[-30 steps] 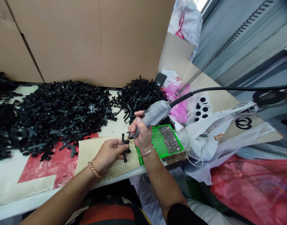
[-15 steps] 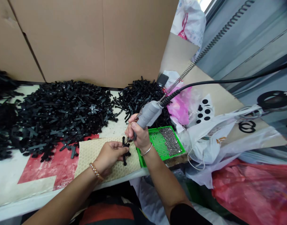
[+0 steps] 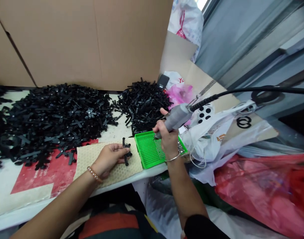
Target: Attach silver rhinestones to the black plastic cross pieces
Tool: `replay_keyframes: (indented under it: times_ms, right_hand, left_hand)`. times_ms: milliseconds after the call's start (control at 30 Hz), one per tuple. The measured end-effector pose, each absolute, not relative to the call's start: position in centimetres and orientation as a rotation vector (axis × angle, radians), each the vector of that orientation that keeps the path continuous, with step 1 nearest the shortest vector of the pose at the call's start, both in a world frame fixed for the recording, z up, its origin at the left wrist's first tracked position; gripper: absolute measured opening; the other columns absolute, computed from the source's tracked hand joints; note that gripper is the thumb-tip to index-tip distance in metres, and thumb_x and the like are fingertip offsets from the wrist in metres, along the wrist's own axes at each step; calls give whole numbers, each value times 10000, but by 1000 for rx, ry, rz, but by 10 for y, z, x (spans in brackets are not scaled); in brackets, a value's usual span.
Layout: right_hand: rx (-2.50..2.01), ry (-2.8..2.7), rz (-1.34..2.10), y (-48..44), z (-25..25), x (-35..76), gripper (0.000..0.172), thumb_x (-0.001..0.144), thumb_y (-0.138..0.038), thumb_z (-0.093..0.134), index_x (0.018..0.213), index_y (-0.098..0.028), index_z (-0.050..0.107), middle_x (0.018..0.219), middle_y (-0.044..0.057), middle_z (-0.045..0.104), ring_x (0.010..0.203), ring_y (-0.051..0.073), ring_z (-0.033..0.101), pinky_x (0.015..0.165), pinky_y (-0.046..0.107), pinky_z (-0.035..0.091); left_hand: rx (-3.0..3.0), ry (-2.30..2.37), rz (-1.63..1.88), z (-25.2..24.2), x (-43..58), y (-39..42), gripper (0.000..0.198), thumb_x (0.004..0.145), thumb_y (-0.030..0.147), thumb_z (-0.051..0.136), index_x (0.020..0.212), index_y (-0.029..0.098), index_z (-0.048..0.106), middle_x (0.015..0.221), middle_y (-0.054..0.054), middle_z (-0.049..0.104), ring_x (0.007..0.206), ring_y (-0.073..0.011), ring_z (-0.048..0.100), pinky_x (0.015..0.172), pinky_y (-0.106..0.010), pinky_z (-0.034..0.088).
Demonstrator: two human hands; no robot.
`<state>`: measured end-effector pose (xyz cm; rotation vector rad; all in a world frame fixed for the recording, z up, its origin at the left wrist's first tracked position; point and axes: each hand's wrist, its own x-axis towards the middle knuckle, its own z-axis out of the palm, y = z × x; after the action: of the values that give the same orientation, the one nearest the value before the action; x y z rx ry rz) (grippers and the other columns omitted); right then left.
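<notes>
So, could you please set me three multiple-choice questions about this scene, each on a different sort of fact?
1. Where is the tip of the grey rotary tool in the right hand?
A. Over the pink plastic bag
B. Over the cardboard sheet
C. Over the perforated tray

2. What colour is that tray?
A. Red
B. Green
C. White

3. What is the left hand doing?
A. Holding the black plastic parts over the honeycomb mat
B. Resting empty on the tray
C. Gripping the tool's cable

Answers:
1. C, the tip sits above the tray's holes.
2. B, its rim and grid show bright green.
3. A, its fingers are on the parts above the mat.
</notes>
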<state>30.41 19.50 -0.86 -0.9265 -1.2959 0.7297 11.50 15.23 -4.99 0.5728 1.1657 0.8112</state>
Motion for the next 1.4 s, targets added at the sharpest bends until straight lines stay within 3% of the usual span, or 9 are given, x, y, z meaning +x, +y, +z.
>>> replay_keyframes:
  times_ms: [133,333,933,1200,1400]
  right_hand:
    - [-960,-1078,739,197,-39,330,285,856,-422,670,1007,-181,638,525,-60,481,449,109,421,437,200,350]
    - [-943,-1095,691,195,-56,336,245,869,-412,654,940,-181,614,524,-61,471,454,110,427,464,202,371]
    - [-938,-1174,726,192,-61,339,235,900,-390,644,1012,-187,608,554,-51,509,476,124,465,474,218,396]
    - [-955,-1171,736,190,-65,340,229,890,-403,636,951,-189,583,545,-59,490,472,127,461,480,227,388]
    - [-875,-1005,758,188,-31,327,323,817,-428,660,1019,-187,585,505,-77,442,435,116,377,457,220,367]
  left_hand:
    - [575,1164,799,-50,115,153,38,844,26,623,812,46,625,727,-70,669,622,-122,630,543,-179,553]
    - [597,1181,791,-51,115,153,23,865,35,626,843,40,623,765,-82,675,646,-127,641,558,-178,562]
    - [561,1185,812,-45,117,151,69,869,9,606,825,48,642,750,-71,676,644,-124,645,566,-172,569]
    - [565,1180,816,-48,116,152,35,828,39,638,810,59,660,777,-88,685,660,-136,644,575,-190,561]
    - [552,1175,827,-47,116,152,57,768,73,704,755,76,648,725,-72,674,628,-135,628,533,-186,524]
